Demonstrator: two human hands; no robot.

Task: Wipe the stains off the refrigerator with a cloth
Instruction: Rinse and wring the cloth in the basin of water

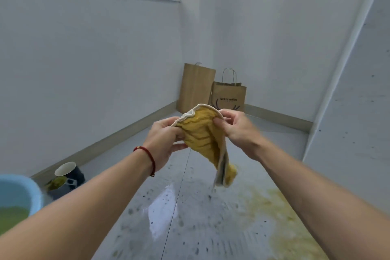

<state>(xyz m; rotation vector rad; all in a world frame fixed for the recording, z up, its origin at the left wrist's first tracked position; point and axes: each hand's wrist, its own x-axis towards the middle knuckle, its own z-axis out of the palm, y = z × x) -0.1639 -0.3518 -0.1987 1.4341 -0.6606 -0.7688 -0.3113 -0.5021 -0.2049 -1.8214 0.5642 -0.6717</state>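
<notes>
- Two bare forearms reach forward, and both hands hold one yellow cloth [203, 137] up in the air between them
- The left hand [163, 139], with a red string bracelet [147, 157] at its wrist, grips the cloth's left side, fingers curled round the bunched fabric
- The right hand [236, 129] pinches the cloth's upper right edge between thumb and fingertips
- The cloth has a pale trim; its lower end hangs down below the right hand
- Below the hands lies a grey, glossy speckled surface [190, 217]; whether it is the refrigerator cannot be told
- A yellowish-green stain [280, 213] spreads on that surface below the right forearm
- Low beside the left forearm sit a blue basin [31, 192] holding green liquid and a tipped paper cup [65, 169]
- Far beyond the hands, two brown paper bags [229, 97] stand against the wall
</notes>
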